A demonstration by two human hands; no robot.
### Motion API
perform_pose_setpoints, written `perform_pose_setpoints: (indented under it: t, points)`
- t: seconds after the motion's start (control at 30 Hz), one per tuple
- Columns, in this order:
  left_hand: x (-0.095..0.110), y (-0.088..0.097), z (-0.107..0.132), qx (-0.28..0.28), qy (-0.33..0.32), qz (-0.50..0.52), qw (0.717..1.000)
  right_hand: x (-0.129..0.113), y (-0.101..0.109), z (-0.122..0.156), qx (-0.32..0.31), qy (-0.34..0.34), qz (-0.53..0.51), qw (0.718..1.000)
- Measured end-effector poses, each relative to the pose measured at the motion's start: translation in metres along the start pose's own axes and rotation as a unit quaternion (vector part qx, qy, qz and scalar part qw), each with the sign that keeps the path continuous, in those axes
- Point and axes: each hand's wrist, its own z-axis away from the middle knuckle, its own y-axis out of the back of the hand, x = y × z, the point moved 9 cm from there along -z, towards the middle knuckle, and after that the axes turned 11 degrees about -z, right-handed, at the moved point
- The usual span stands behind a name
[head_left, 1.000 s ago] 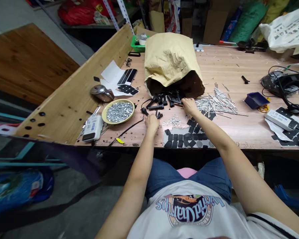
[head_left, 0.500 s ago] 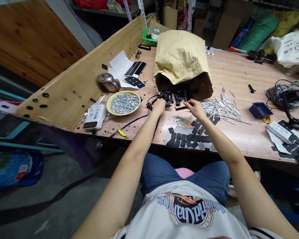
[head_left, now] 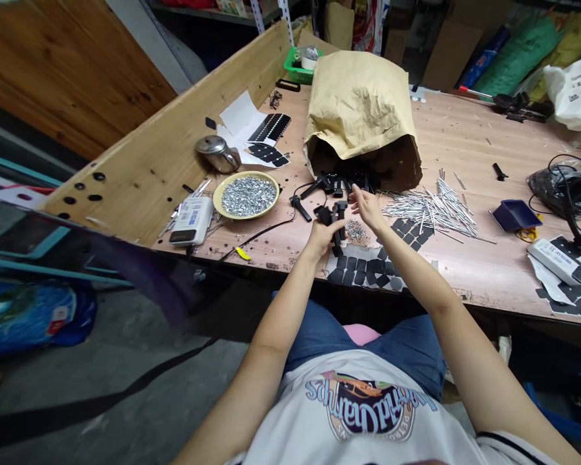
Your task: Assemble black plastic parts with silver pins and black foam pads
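My left hand [head_left: 322,235] is closed around black plastic parts [head_left: 339,210], held upright above the front of the table; how many cannot be told. Just right of them, my right hand [head_left: 366,205] has its fingers stretched and apart, with nothing visible in it. Below the hands lie a small heap of metal nuts [head_left: 355,230] and a sheet of black pads [head_left: 353,270]. Behind them, more black plastic parts [head_left: 337,186] spill from the mouth of a brown paper bag [head_left: 361,97]. Another black piece [head_left: 300,208] rests left of the hands.
A yellow dish [head_left: 217,205] full of small metal pieces stands left, near a white box [head_left: 192,219] and a metal pot [head_left: 217,154]. Thin metal rods [head_left: 430,210] lie in a pile right of the hands. Farther right are a dark blue tray [head_left: 512,216] and another white box [head_left: 554,260].
My left hand has lifted black plastic parts and moved right and toward me. My right hand has shifted slightly left, and its fingers have spread. The view has shifted a little.
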Motion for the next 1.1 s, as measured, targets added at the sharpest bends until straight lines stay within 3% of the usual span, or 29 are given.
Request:
perform_pose_setpoints:
  t: [0.1, 0.23, 0.4, 0.47, 0.53, 0.57, 0.63, 0.73, 0.8, 0.9, 1.03, 1.1]
  points:
    - [-0.005, 0.015, 0.004, 0.031, 0.046, 0.113, 0.992, 0.004, -0.003, -0.025, 0.044, 0.003, 0.208, 0.977]
    - [0.003, 0.027, 0.007, 0.04, 0.04, 0.165, 0.985, 0.01, -0.018, -0.047, 0.003, -0.015, 0.354, 0.935]
    - [0.0, 0.036, 0.003, 0.057, 0.045, 0.145, 0.987, 0.013, -0.017, -0.044, -0.028, -0.026, 0.379, 0.925]
    - [0.003, 0.042, 0.004, 0.079, 0.015, 0.084, 0.993, 0.011, -0.009, -0.036, -0.034, -0.022, 0.351, 0.936]
    - [0.017, 0.042, 0.008, 0.086, -0.055, -0.033, 0.994, 0.003, 0.003, -0.026, -0.031, -0.013, 0.306, 0.952]
    - [0.028, 0.036, 0.011, 0.071, -0.104, -0.109, 0.986, -0.001, 0.011, -0.02, -0.029, -0.012, 0.278, 0.96]
    - [0.048, 0.012, 0.021, 0.008, -0.207, -0.261, 0.943, -0.008, 0.023, -0.007, -0.057, -0.028, 0.218, 0.974]
    - [0.059, -0.031, 0.035, -0.094, -0.299, -0.401, 0.861, -0.017, 0.023, 0.017, -0.196, -0.05, 0.164, 0.966]
    - [0.057, -0.051, 0.039, -0.137, -0.313, -0.428, 0.837, -0.024, 0.023, 0.033, -0.277, -0.048, 0.152, 0.948]
    - [0.053, -0.064, 0.039, -0.161, -0.302, -0.386, 0.857, -0.026, 0.037, 0.046, -0.29, -0.069, 0.074, 0.952]
    - [0.048, -0.053, 0.036, -0.105, -0.252, -0.253, 0.928, -0.014, 0.055, 0.06, -0.225, -0.103, -0.119, 0.961]
    - [0.04, -0.051, 0.035, -0.084, -0.209, -0.193, 0.955, -0.006, 0.053, 0.07, -0.218, -0.081, -0.142, 0.962]
